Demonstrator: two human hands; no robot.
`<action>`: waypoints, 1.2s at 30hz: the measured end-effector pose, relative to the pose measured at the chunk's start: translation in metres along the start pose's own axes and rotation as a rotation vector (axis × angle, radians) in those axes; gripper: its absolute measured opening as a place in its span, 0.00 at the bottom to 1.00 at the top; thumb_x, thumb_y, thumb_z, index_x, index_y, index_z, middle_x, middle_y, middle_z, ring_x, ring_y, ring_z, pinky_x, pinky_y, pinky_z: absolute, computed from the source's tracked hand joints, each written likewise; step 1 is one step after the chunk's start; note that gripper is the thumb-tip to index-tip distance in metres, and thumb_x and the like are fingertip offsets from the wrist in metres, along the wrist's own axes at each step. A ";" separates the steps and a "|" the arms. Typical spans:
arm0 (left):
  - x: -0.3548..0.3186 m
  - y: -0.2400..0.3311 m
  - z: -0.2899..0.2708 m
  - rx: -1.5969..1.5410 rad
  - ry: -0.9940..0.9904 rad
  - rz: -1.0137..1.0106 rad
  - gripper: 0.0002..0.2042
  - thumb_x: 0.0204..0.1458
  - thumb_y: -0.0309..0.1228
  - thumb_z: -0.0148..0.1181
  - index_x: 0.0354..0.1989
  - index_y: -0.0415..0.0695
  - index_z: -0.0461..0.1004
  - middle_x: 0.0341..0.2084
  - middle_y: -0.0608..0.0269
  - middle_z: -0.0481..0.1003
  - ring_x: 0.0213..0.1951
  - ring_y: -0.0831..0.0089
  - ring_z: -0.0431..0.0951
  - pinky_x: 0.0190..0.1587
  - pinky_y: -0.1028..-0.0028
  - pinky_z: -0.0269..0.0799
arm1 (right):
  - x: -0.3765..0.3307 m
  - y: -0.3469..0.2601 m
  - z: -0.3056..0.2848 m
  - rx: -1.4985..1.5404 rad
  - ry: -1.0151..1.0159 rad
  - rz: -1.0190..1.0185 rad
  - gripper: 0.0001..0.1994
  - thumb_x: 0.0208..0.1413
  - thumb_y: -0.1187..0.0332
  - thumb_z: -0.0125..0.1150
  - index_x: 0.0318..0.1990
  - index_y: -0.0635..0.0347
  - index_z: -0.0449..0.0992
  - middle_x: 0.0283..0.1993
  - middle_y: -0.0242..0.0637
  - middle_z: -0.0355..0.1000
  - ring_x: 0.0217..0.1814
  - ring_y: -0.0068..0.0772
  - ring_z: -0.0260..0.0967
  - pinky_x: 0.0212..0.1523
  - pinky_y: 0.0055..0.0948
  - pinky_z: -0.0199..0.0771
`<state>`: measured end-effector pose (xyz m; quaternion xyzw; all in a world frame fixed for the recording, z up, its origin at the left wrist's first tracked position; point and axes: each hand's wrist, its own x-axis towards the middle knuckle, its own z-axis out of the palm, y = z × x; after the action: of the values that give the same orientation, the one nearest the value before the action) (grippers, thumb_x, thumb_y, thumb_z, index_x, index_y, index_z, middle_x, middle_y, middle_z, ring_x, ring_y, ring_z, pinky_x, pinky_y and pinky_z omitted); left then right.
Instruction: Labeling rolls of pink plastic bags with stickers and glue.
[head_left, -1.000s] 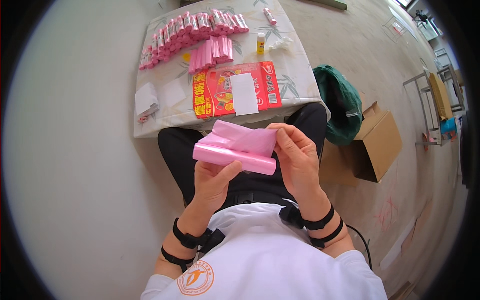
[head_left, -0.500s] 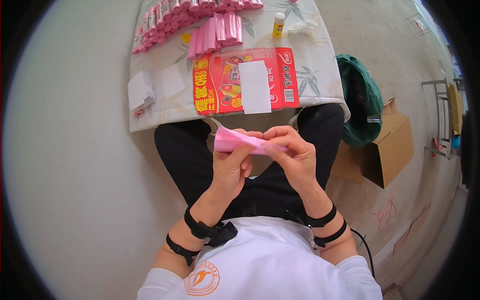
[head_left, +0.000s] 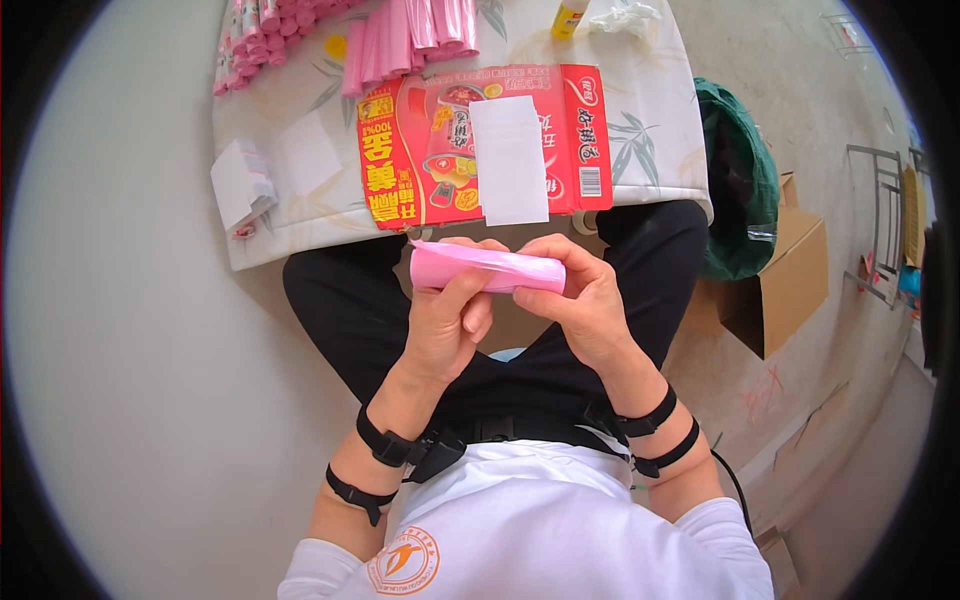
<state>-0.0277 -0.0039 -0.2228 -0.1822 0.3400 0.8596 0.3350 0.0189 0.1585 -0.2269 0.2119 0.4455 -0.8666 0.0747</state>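
Above my lap, just off the table's near edge, I hold a roll of thin pink plastic (head_left: pixel 488 268), probably bags, level between both hands. My left hand (head_left: pixel 447 310) grips its left part, thumb across the front. The right hand (head_left: pixel 582 295) pinches the right end between thumb and fingers. A loose flap of the film sticks out at the upper left of the roll. Beyond my hands, a white paper sheet (head_left: pixel 511 160) lies on a flat red and yellow cardboard piece (head_left: pixel 420 150) on the table.
Several pink rolls (head_left: pixel 415 40) lie at the back of the table, with more labelled rolls (head_left: pixel 262 40) piled to their left. A stack of white papers (head_left: pixel 240 185) sits at the left edge. A yellow glue stick (head_left: pixel 568 18) stands behind. Right of the table are a green bag (head_left: pixel 745 170) and a cardboard box (head_left: pixel 790 270).
The pink roll has turned from slanted and partly covered by my fingers to level and more fully seen. My right hand has shifted to its right end. The view has moved slightly.
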 end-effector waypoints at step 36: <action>0.091 0.004 -0.042 1.383 0.075 0.224 0.11 0.51 0.30 0.65 0.41 0.40 0.79 0.30 0.66 0.73 0.35 0.78 0.73 0.38 0.78 0.69 | 0.077 0.016 -0.043 -0.711 0.409 0.107 0.15 0.48 0.62 0.70 0.34 0.68 0.81 0.19 0.32 0.72 0.17 0.18 0.68 0.18 0.19 0.66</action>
<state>-0.0915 0.0050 -0.2993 0.0793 0.8369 0.4686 0.2714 -0.0324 0.1878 -0.2946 0.3636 0.7113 -0.5935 0.0981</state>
